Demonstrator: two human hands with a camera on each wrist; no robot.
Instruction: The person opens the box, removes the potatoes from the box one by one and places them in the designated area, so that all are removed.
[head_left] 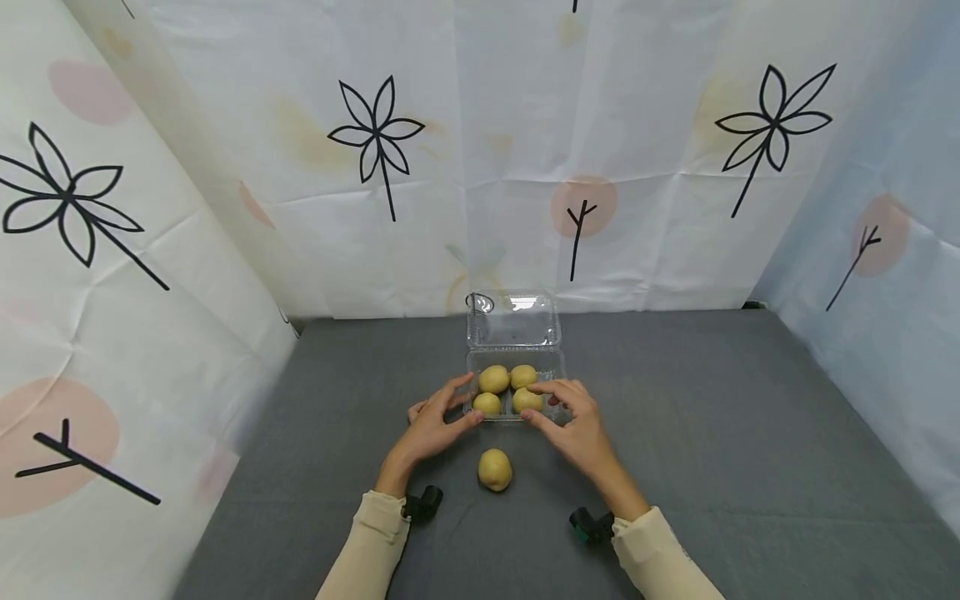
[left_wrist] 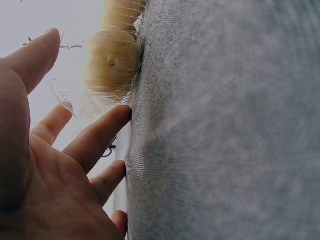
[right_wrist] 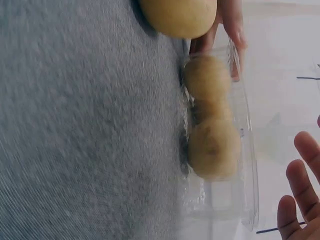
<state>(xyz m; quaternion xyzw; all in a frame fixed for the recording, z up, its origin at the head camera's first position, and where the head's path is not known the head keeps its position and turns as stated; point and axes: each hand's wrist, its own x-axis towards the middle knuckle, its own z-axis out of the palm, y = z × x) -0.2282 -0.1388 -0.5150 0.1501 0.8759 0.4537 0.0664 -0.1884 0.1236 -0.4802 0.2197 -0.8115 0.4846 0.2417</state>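
Observation:
A clear plastic clamshell box (head_left: 513, 319) lies with its lid raised at the back, several round yellow potatoes (head_left: 494, 379) in its base. My left hand (head_left: 431, 429) is at the box's left side, fingers spread; in the left wrist view its fingertips (left_wrist: 122, 112) are right at the wall, beside a potato (left_wrist: 111, 62). Over the front right corner hovers my right hand (head_left: 577, 425), thumb and index finger apart near the front right potato (head_left: 527, 400). The right wrist view shows its fingers (right_wrist: 302, 182) loose, holding nothing, beyond the box rim (right_wrist: 250, 165).
One more potato (head_left: 495, 470) sits on the grey cloth (head_left: 712, 433) in front of the box, between my forearms. A patterned white curtain (head_left: 510, 108) stands behind the table, and others flank it. Black wrist cameras (head_left: 591, 525) sit at both sleeves.

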